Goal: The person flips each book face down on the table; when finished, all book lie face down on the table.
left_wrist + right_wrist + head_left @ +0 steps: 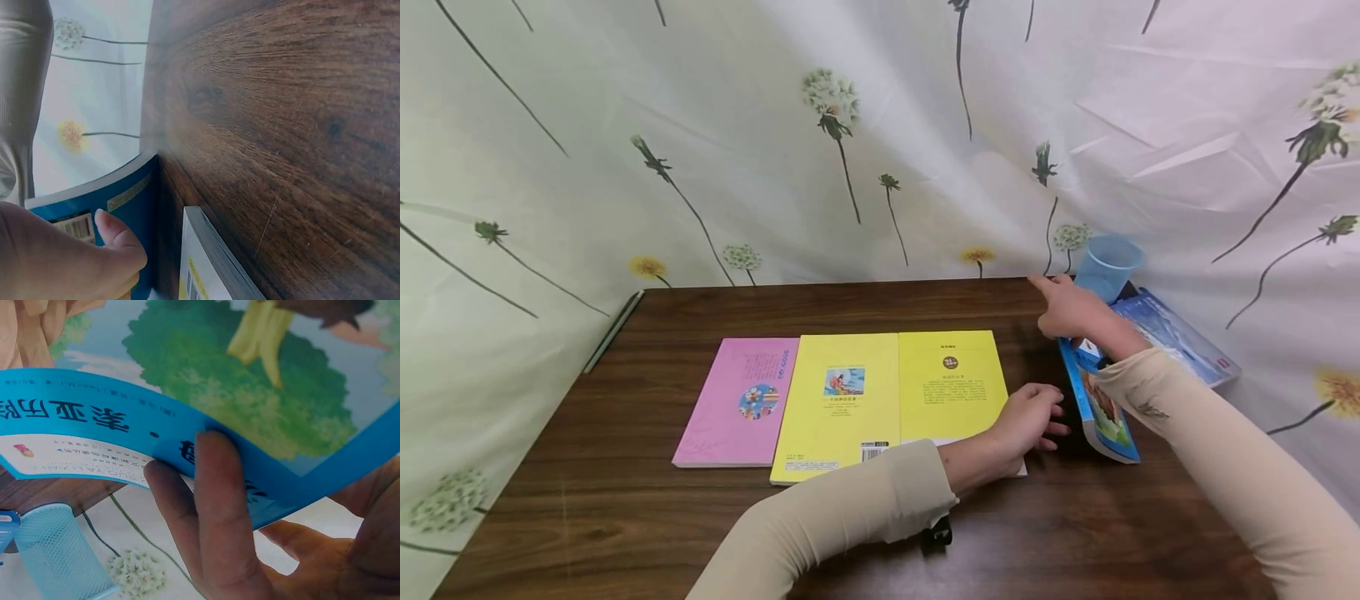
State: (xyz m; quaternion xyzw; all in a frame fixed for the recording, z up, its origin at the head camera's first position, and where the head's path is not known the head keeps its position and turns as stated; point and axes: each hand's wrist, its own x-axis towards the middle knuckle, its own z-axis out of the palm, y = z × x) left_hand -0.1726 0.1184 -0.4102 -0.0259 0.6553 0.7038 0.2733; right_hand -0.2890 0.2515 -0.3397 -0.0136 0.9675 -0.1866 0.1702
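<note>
Right hand [1071, 312] pinches the blue book [1101, 417] at its top edge; left hand [1030, 421], fingers relaxed, should steady its spine while it settles flat beside the yellow book [951, 383] on the tabletop [625, 517].

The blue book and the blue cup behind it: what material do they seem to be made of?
The blue book looks like a paperback with a glossy paper cover: it bends in the right hand and shines. The blue cup seems a fine mesh, metal or plastic; I cannot tell which.

Pink book [741, 400] and two yellow books [841, 404] side by side left of the grip, blue mesh cup [1108, 265] just behind it, pencil [613, 330] far left, floral cloth [850, 133] backdrop.
</note>
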